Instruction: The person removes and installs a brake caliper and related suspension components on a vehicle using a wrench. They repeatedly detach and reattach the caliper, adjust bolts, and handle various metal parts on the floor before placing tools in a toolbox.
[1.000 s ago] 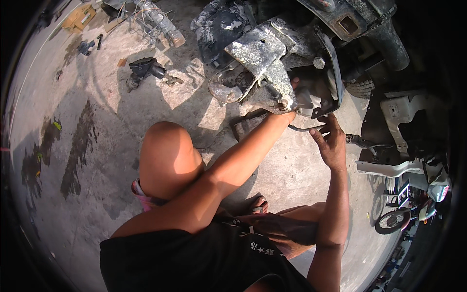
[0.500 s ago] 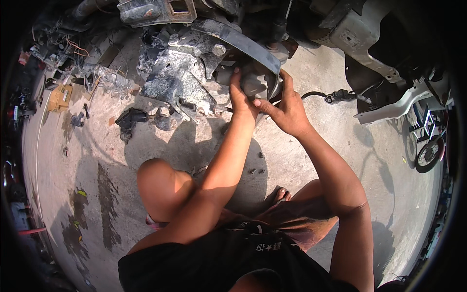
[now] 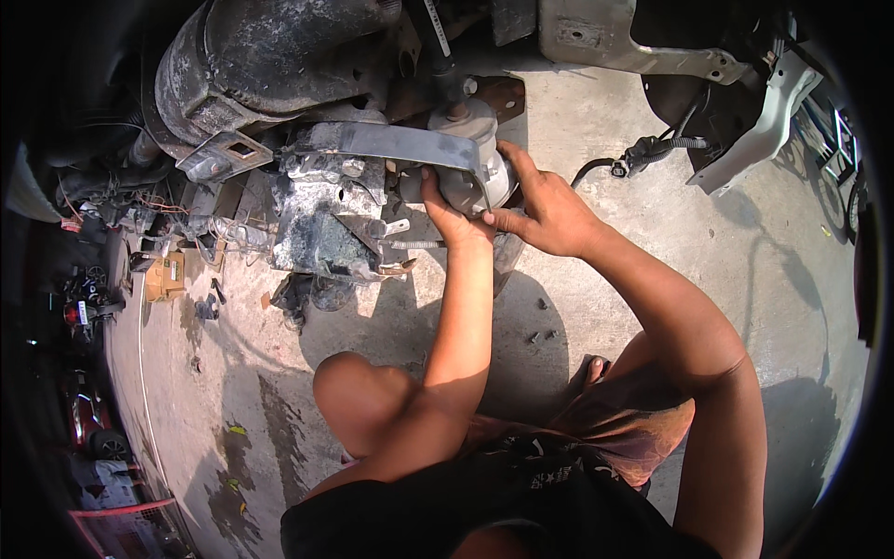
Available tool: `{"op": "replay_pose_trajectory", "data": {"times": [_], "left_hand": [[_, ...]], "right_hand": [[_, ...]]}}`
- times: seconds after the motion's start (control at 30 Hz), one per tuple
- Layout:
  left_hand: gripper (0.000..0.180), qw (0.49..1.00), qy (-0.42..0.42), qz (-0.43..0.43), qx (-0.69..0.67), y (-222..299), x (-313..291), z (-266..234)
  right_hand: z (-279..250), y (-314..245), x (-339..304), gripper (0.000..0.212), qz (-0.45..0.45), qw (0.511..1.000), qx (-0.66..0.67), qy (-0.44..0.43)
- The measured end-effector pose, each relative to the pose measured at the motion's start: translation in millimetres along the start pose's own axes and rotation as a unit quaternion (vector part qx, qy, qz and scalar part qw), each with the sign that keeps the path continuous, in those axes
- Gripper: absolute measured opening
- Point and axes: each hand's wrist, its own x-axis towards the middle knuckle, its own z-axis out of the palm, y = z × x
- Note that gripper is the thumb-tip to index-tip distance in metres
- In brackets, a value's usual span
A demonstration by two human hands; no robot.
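Both of my hands grip a rounded grey metal housing that sits against the vehicle's underparts at the upper middle. My left hand is closed on its near left side, thumb up along it. Around its right side wraps my right hand, the thumb tip meeting the left hand near the bottom; fingers behind the housing are hidden. A curved dark metal strap passes over the housing's top. Just left is a dirty, whitish metal assembly with bolts and brackets. Above the housing stands a rod-like shaft.
A black cable with a connector runs right of my hands, near a bent silver bracket. Several small bolts lie on the concrete between my legs. A cardboard box and loose parts are at the left. A large dark pipe hangs above.
My view has tilted up and turned, so more of the vehicle's underside shows and the scene sits lower and rightward. Both hands keep their hold on the metal housing.
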Motion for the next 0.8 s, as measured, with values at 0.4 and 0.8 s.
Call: {"op": "replay_pose_trajectory", "data": {"times": [0.4,0.8], "left_hand": [[0.061,1.0,-0.018,-0.016,-0.012,-1,-1,0],[0.056,1.0,-0.022,-0.011,-0.015,1,-2,1]], "right_hand": [[-16,-1,-6,0.096,0.02,0.997,-0.065,-0.048],[-16,0,-9,0.101,0.016,0.998,-0.026,-0.05]]}}
